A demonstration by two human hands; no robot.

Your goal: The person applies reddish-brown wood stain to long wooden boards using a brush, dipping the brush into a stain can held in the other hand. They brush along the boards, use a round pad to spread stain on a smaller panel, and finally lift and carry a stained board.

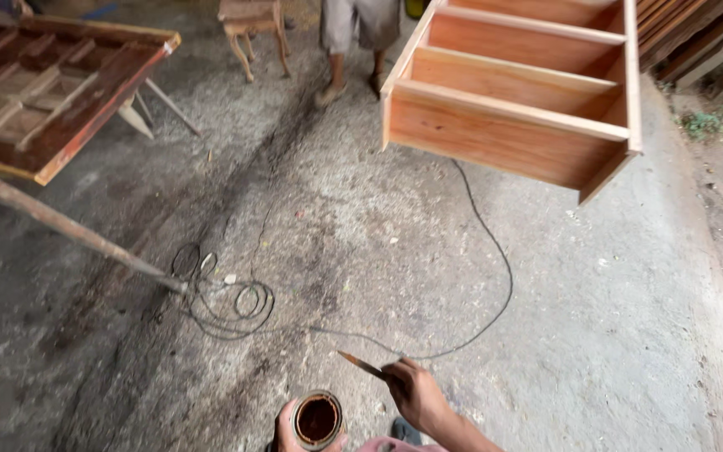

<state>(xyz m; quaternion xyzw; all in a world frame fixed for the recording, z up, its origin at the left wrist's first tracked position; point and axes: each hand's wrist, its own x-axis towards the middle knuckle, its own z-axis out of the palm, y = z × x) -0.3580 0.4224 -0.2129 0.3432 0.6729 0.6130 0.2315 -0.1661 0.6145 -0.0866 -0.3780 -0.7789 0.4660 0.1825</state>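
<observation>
In left hand [288, 428], tin [318, 420] — dark stain inside

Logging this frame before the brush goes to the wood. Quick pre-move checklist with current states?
1. Tin held upright in left hand: ok, the open top faces up with dark liquid inside.
2. Brush in right hand: ok, the tip points away to the left.
3. Brush loaded: cannot tell, the tip is too small to judge.
4. Shelf unit within reach: not ok, it sits well ahead of both hands.
5. Floor path: not ok, a cable loops between the hands and the shelf unit.
6. Bystander: not ok, a person's legs stand just behind the shelf unit.
</observation>
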